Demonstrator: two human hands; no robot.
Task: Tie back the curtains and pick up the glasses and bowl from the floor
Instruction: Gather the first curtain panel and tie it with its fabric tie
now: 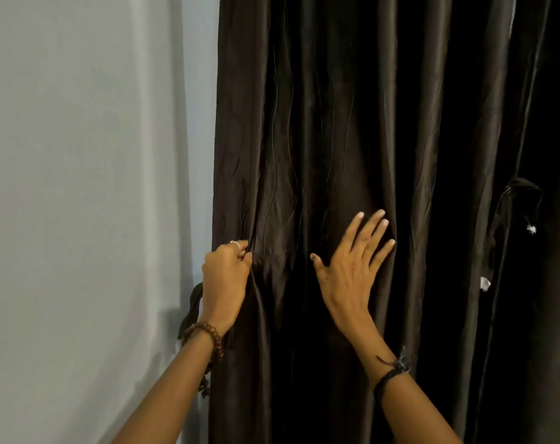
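A dark brown curtain (336, 123) hangs in long folds and fills the view from about 12 o'clock round to 5 o'clock, its left edge running straight down past the centre. At about 8 o'clock from the centre, the left hand (225, 283) grips that edge: its fingers are curled tight and pinch a gathered fold of cloth, with a thin ring (234, 242) on one finger. At about 5 o'clock, the right hand (349, 274) lies flat against the front of the curtain, its fingers straight and spread apart, the tips pressing into a deep fold and the thumb held out toward 9 o'clock. A brown bead bracelet (205, 339) circles the left wrist and a dark cord band (392, 374) the right. Just behind the left wrist a dark fabric strip (192, 307) hangs beside the curtain edge. At 3 o'clock a dark tie loop (522, 193) hangs among the folds. A pale grey wall (80, 187) covers the whole 9 o'clock side.
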